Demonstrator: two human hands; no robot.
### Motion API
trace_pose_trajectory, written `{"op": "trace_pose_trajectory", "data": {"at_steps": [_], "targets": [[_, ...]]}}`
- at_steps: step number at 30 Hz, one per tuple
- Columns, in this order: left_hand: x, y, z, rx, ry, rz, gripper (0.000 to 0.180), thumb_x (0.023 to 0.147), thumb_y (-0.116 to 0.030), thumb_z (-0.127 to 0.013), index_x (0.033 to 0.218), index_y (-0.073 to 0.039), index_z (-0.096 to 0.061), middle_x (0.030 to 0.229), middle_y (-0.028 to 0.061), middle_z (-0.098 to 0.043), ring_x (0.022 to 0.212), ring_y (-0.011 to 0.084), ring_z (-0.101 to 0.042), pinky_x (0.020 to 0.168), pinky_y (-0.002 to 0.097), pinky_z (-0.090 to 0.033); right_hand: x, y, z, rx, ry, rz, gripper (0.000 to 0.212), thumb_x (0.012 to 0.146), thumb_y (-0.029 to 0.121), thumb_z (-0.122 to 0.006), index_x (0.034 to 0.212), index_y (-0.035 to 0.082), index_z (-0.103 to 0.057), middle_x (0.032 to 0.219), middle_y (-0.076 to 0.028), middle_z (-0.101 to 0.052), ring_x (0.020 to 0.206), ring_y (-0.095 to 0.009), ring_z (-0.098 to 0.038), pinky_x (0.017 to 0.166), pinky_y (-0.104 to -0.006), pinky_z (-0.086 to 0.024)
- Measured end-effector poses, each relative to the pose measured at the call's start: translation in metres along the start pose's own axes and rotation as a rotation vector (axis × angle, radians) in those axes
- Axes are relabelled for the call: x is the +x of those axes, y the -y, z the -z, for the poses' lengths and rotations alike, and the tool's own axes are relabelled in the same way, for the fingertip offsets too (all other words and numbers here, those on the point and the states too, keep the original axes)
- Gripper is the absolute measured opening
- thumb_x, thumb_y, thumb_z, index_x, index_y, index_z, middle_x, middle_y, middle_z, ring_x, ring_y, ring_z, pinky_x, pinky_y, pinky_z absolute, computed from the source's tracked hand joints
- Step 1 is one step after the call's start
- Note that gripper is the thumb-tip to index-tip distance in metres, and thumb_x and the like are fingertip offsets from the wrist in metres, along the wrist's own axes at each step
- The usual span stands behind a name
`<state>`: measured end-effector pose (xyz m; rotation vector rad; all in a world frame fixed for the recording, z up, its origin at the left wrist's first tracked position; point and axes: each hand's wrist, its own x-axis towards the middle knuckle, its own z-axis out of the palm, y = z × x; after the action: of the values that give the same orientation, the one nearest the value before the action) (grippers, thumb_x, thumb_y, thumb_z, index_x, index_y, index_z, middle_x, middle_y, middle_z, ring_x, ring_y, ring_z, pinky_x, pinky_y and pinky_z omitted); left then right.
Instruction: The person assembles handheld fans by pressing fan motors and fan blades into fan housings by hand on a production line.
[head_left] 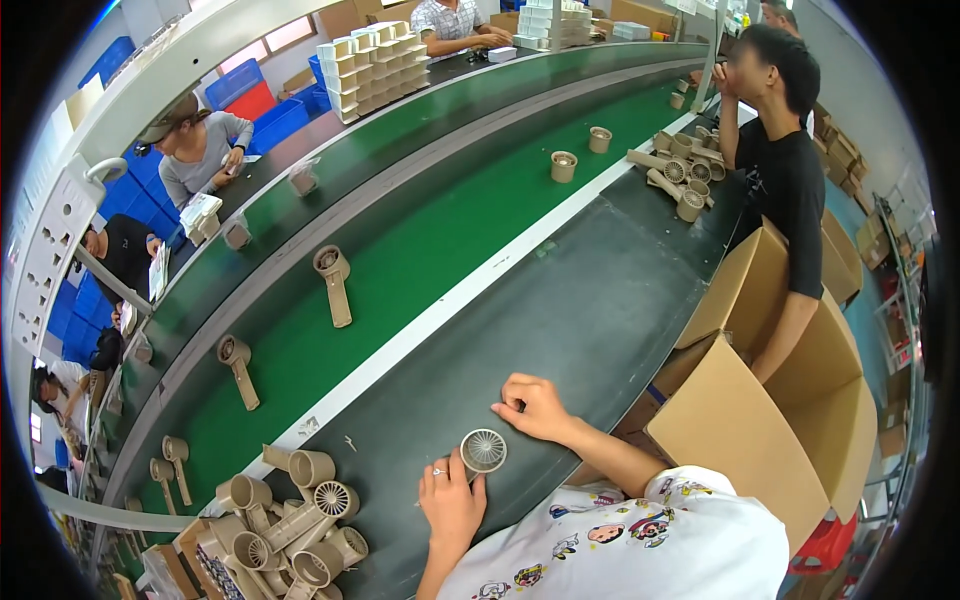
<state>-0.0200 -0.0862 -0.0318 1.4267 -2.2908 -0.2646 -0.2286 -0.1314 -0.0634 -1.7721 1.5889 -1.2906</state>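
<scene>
My left hand (453, 505), with a ring on one finger, lies closed over a beige handheld fan housing (485, 451) on the dark worktable (560, 330). The housing's round spoked grille faces up; the part under my palm is hidden. My right hand (538, 407) is a little above and to the right of it, fingers curled together; anything held inside does not show. At my left, a heap of similar beige fan housings (300, 525) lies piled at the table's end, some showing round grilles and others open rings.
A green conveyor belt (420, 230) runs past the table, carrying several scattered fan housings (335, 285). Another heap (685, 170) lies at the far right by a person in black (790, 150). Large open cardboard boxes (750, 430) stand at my right. People sit across the belt.
</scene>
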Motion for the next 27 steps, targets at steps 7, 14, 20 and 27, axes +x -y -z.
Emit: {"op": "trace_pose_trajectory", "data": {"at_steps": [7, 14, 20, 27], "targets": [[-0.002, 0.001, 0.001, -0.019, -0.003, 0.003, 0.05, 0.068, -0.017, -0.075, 0.113, -0.004, -0.058, 0.09, 0.0094, -0.058, 0.083, 0.0304, -0.056, 0.071, 0.0423, -0.046, 0.036, -0.021, 0.005, 0.309, -0.03, -0.294, 0.025, 0.079, 0.005, -0.072, 0.062, 0.003, -0.054, 0.075, -0.002, -0.063, 0.063, -0.005, -0.054, 0.055, -0.022, -0.043], [-0.002, 0.004, 0.0, -0.035, -0.004, 0.022, 0.048, 0.072, -0.023, -0.076, 0.112, -0.004, -0.058, 0.091, 0.0107, -0.06, 0.084, 0.0311, -0.058, 0.071, 0.0429, -0.047, 0.167, -0.086, 0.009, 0.019, -0.669, -0.406, 0.053, 0.071, 0.018, -0.076, 0.115, 0.002, -0.051, 0.112, -0.018, -0.052, 0.088, -0.028, -0.06, 0.084, -0.0367, -0.048], [-0.001, 0.007, -0.005, -0.042, 0.004, 0.026, 0.047, 0.073, -0.027, -0.075, 0.111, -0.004, -0.059, 0.091, 0.0108, -0.061, 0.083, 0.0303, -0.059, 0.071, 0.0419, -0.047, 0.264, -0.157, 0.04, -0.241, -1.067, -0.393, 0.077, 0.065, 0.007, -0.071, 0.131, 0.001, -0.032, 0.135, -0.029, -0.022, 0.118, -0.047, -0.036, 0.103, -0.0474, -0.033], [-0.002, 0.002, -0.001, -0.047, 0.034, 0.051, 0.05, 0.073, -0.028, -0.075, 0.114, -0.005, -0.059, 0.09, 0.0106, -0.061, 0.082, 0.0293, -0.059, 0.071, 0.0403, -0.046, 0.301, -0.191, 0.1, -0.575, -0.904, -0.272, 0.097, 0.061, 0.014, -0.077, 0.142, 0.011, -0.023, 0.138, -0.023, -0.028, 0.122, -0.045, -0.035, 0.101, -0.0485, -0.036]]}}
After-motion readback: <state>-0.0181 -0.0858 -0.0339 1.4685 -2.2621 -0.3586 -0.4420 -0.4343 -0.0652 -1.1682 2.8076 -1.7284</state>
